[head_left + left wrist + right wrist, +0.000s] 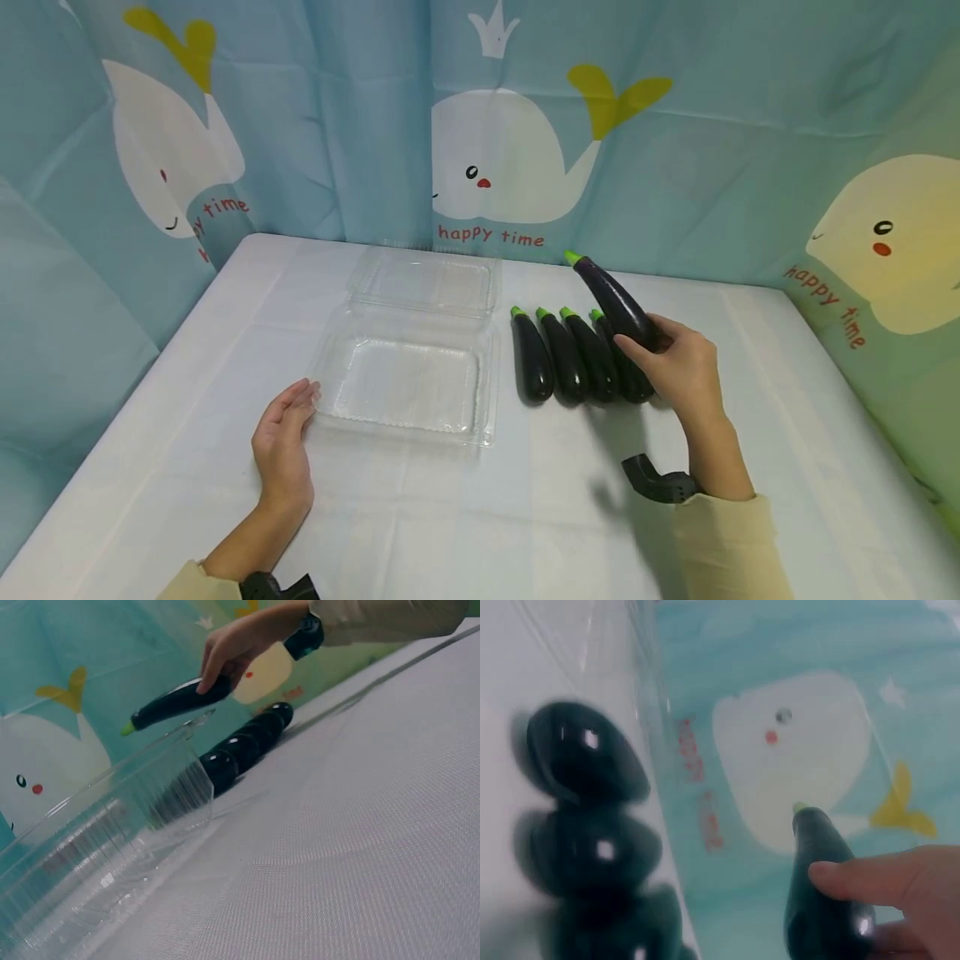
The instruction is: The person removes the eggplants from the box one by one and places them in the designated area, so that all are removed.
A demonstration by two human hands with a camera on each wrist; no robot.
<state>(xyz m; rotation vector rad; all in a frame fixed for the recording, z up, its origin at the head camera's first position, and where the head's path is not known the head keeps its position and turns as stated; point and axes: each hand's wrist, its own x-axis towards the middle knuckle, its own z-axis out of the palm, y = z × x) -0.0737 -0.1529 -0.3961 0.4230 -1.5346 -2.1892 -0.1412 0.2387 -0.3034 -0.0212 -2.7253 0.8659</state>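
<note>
My right hand (pixel 678 362) grips an eggplant (pixel 618 300) by its thick end and holds it above the table, its green stem end pointing away and to the left. Beneath and left of it, several more eggplants (pixel 567 358) lie side by side in a row, stems toward the back. In the right wrist view the thumb presses along the held eggplant (pixel 821 889). A clear plastic container (pixel 405 383) stands open left of the row, its lid (pixel 427 283) folded back. My left hand (pixel 285 437) rests at the container's left side, fingertips touching its edge.
The table (pixel 465 533) wears a white cloth. A blue curtain (pixel 360 125) printed with whales hangs along its back and sides. A black strap (pixel 660 481) sits on the right wrist.
</note>
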